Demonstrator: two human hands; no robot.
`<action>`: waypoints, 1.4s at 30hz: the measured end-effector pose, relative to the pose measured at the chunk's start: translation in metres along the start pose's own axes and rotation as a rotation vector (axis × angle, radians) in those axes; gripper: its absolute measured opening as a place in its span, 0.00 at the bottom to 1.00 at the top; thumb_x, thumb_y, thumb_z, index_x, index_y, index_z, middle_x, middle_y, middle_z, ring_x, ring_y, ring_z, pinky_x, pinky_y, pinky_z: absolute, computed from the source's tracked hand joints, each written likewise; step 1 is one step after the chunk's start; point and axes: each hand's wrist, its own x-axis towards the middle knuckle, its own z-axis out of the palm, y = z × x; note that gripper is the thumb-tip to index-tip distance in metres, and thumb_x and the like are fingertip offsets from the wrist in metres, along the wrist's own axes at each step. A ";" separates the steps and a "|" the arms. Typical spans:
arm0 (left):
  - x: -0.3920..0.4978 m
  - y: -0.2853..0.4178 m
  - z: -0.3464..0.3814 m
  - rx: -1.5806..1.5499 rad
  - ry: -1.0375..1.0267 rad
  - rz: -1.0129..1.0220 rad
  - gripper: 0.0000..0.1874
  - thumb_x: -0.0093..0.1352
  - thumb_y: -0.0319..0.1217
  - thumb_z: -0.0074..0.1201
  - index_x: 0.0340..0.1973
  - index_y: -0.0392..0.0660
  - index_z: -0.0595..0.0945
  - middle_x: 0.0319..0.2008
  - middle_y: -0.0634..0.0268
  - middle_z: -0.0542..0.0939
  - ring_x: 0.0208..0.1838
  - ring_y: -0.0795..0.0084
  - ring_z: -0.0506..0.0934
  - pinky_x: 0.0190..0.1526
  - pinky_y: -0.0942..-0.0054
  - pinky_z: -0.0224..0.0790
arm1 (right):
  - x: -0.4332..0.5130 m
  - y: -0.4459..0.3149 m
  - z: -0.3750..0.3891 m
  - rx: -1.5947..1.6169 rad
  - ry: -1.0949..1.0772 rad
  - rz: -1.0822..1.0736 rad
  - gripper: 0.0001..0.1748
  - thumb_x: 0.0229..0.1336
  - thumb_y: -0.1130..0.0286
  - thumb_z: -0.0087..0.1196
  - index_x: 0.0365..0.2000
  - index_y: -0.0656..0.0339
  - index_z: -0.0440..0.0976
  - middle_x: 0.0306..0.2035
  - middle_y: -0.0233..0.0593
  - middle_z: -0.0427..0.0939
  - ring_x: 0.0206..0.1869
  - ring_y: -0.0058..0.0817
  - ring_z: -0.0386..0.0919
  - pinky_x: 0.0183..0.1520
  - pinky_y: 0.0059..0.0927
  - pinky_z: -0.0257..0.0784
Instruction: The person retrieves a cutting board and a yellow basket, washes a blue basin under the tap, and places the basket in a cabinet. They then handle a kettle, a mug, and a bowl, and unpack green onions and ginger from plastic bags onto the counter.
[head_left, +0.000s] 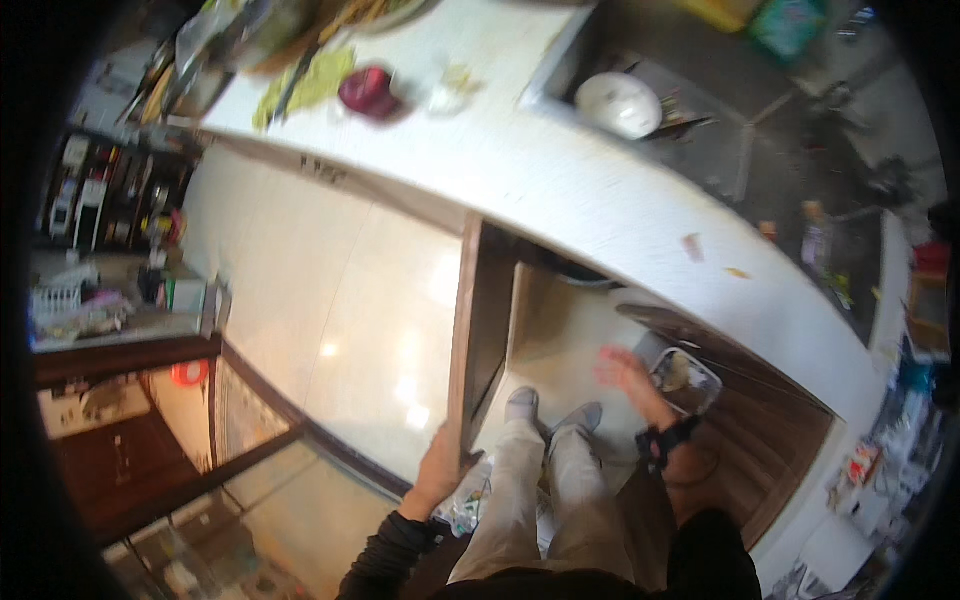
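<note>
My left hand (439, 469) grips the edge of an open wooden cabinet door (463, 337) below the counter. My right hand (621, 369) is held in the air with its fingers apart and holds nothing; a dark band circles that wrist. Beside it, inside the open cabinet, a clear container (686, 379) holds something pale. On the white counter (480, 142) above lie a dark red onion-like vegetable (367, 91), a green leafy piece (322, 79) with a knife (296, 79) across it, and small pale scraps (450, 94).
A sink (712, 165) is set into the counter, with a white bowl (619, 105) and scraps in it. My feet stand on the floor by the cabinet. A plastic bag (469, 502) is beside my left leg. Cluttered shelves (97, 187) stand at the far left.
</note>
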 end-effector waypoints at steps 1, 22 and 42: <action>0.006 0.016 0.002 0.057 -0.010 0.120 0.33 0.57 0.32 0.61 0.55 0.36 0.65 0.46 0.43 0.71 0.51 0.41 0.68 0.54 0.57 0.62 | -0.047 -0.022 0.010 0.060 -0.038 0.019 0.17 0.63 0.65 0.48 0.50 0.61 0.68 0.48 0.39 0.74 0.47 0.33 0.77 0.49 0.34 0.73; 0.209 0.265 0.100 -0.947 -0.941 -0.334 0.10 0.62 0.33 0.57 0.39 0.48 0.79 0.39 0.69 0.78 0.46 0.72 0.73 0.56 0.69 0.61 | -0.354 -0.176 -0.049 0.514 0.546 -0.518 0.15 0.64 0.65 0.46 0.48 0.61 0.68 0.47 0.45 0.76 0.47 0.34 0.76 0.50 0.34 0.70; 0.208 0.313 0.047 -0.893 -1.237 -0.583 0.22 0.69 0.39 0.52 0.54 0.41 0.71 0.51 0.60 0.74 0.57 0.67 0.71 0.58 0.63 0.62 | -0.275 -0.236 -0.079 0.532 0.708 -0.542 0.16 0.63 0.61 0.44 0.46 0.60 0.69 0.44 0.41 0.77 0.46 0.31 0.76 0.49 0.31 0.70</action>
